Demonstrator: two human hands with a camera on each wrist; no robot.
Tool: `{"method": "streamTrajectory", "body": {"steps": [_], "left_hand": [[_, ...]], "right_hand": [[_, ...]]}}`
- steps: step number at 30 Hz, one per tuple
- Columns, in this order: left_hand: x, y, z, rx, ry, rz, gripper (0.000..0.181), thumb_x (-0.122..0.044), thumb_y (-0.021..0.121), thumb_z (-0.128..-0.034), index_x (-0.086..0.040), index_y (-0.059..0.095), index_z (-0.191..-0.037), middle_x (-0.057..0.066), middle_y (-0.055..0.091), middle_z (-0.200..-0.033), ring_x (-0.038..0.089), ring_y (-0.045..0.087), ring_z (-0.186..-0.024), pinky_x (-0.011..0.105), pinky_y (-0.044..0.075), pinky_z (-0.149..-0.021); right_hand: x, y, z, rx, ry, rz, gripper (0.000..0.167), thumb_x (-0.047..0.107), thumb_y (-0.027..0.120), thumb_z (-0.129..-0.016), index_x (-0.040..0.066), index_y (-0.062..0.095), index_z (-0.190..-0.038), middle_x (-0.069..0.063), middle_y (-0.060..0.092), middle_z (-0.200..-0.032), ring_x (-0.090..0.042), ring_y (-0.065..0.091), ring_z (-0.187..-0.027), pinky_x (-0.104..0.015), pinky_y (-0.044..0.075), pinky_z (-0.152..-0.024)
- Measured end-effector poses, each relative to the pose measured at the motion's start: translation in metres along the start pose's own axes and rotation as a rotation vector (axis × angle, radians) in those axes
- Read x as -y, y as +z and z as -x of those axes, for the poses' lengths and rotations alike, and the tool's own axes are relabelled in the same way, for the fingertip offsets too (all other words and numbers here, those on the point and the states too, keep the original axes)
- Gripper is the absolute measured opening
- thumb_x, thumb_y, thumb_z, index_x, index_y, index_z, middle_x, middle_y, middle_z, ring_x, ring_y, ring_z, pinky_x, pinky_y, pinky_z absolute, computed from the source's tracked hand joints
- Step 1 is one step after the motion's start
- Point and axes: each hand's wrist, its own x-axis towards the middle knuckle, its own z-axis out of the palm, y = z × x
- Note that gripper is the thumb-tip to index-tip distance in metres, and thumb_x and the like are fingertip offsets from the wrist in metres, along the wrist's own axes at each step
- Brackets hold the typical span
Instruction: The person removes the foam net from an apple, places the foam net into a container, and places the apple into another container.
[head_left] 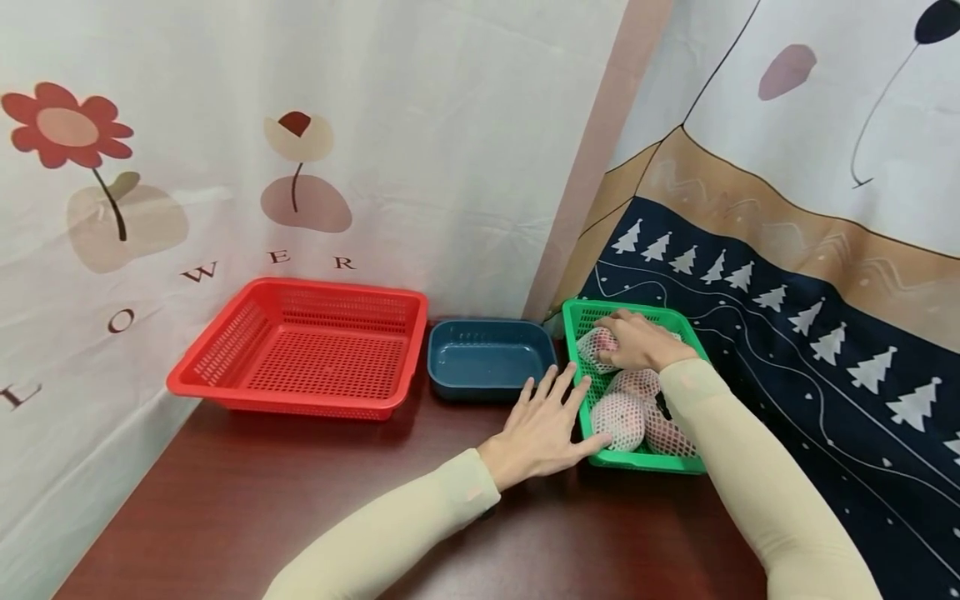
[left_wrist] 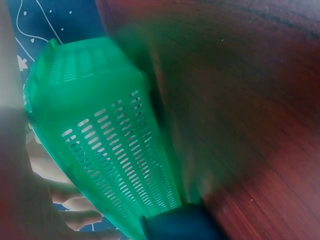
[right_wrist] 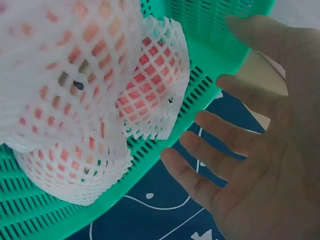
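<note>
A green plastic basket (head_left: 592,315) stands at the right of the table and holds several round, reddish fruits (head_left: 618,419) in white foam netting. My right hand (head_left: 637,340) is over the basket's far part, beside a netted fruit (head_left: 592,348). In the right wrist view the fingers (right_wrist: 205,165) are spread and loosely bent, apart from the netted fruit (right_wrist: 150,80). My left hand (head_left: 542,429) lies at the basket's near left side, fingers straight and spread. The left wrist view shows its fingers (left_wrist: 82,219) along the basket's rim (left_wrist: 75,182); contact is unclear.
A dark blue tray (head_left: 491,392) stands just left of the green basket. Farther left is a larger red plastic basket (head_left: 315,404). All stand on a dark reddish-brown table (head_left: 300,475), with printed curtains (head_left: 450,167) behind and to the right.
</note>
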Motion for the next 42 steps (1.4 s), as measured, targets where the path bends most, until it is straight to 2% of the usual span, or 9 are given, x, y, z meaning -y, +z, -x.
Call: {"method": "streamTrajectory", "body": {"steps": [8, 14, 19, 25, 27, 32, 42], "left_hand": [[-0.003, -0.001, 0.000, 0.031, -0.005, -0.001, 0.102, -0.088, 0.040, -0.1110, -0.021, 0.025, -0.188, 0.003, 0.012, -0.199, 0.039, 0.019, -0.184, 0.070, 0.026, -0.145], [-0.002, -0.001, 0.000, 0.032, -0.014, -0.025, 0.101, -0.087, 0.037, -0.1117, -0.022, 0.022, -0.188, 0.004, 0.011, -0.199, 0.038, 0.019, -0.184, 0.071, 0.025, -0.145], [-0.001, 0.001, 0.000, 0.030, -0.012, -0.031, 0.101, -0.086, 0.037, -0.1121, -0.021, 0.023, -0.188, 0.003, 0.010, -0.199, 0.039, 0.019, -0.184, 0.072, 0.024, -0.145], [-0.002, 0.001, 0.000, 0.028, -0.008, -0.032, 0.100, -0.085, 0.037, -0.1127, -0.020, 0.023, -0.188, 0.004, 0.008, -0.199, 0.041, 0.020, -0.184, 0.072, 0.023, -0.145], [-0.004, 0.000, 0.000, 0.033, -0.006, -0.036, 0.100, -0.084, 0.036, -0.1131, -0.020, 0.022, -0.188, 0.004, 0.008, -0.199, 0.040, 0.019, -0.184, 0.072, 0.022, -0.146], [-0.005, -0.001, -0.001, 0.039, -0.010, -0.034, 0.100, -0.084, 0.035, -0.1133, -0.020, 0.020, -0.188, 0.003, 0.005, -0.200, 0.040, 0.017, -0.185, 0.072, 0.021, -0.146], [-0.005, 0.000, 0.002, 0.031, -0.017, -0.067, 0.100, -0.086, 0.031, -0.1130, -0.021, 0.018, -0.189, 0.003, 0.003, -0.200, 0.041, 0.016, -0.185, 0.075, 0.019, -0.146]], "right_hand": [[0.003, -0.001, -0.007, 0.011, -0.013, 0.018, 0.070, 0.032, 0.074, -0.113, 0.008, 0.052, -0.174, -0.031, 0.046, -0.178, -0.060, 0.047, -0.163, -0.086, 0.044, -0.125], [0.006, -0.001, -0.018, 0.043, -0.003, 0.061, 0.071, 0.030, 0.076, -0.112, 0.008, 0.052, -0.175, -0.031, 0.048, -0.177, -0.059, 0.050, -0.161, -0.083, 0.046, -0.125], [-0.004, 0.003, -0.025, 0.053, -0.033, 0.064, 0.069, 0.031, 0.082, -0.107, 0.010, 0.060, -0.169, -0.030, 0.056, -0.167, -0.058, 0.057, -0.152, -0.082, 0.050, -0.121], [-0.006, 0.005, -0.021, 0.056, -0.053, 0.079, 0.068, 0.025, 0.090, -0.101, 0.008, 0.066, -0.163, -0.031, 0.062, -0.154, -0.055, 0.065, -0.140, -0.077, 0.057, -0.116], [-0.002, 0.004, -0.015, 0.062, -0.036, 0.077, 0.070, 0.021, 0.092, -0.100, 0.006, 0.066, -0.163, -0.033, 0.062, -0.154, -0.055, 0.065, -0.141, -0.076, 0.058, -0.116], [-0.002, 0.007, -0.021, 0.054, -0.018, 0.111, 0.074, 0.015, 0.097, -0.096, 0.006, 0.066, -0.162, -0.034, 0.061, -0.153, -0.055, 0.065, -0.140, -0.076, 0.060, -0.112], [0.003, 0.014, -0.029, 0.085, 0.054, 0.132, 0.078, 0.006, 0.094, -0.095, 0.008, 0.063, -0.166, -0.038, 0.051, -0.160, -0.063, 0.056, -0.147, -0.077, 0.060, -0.111]]}}
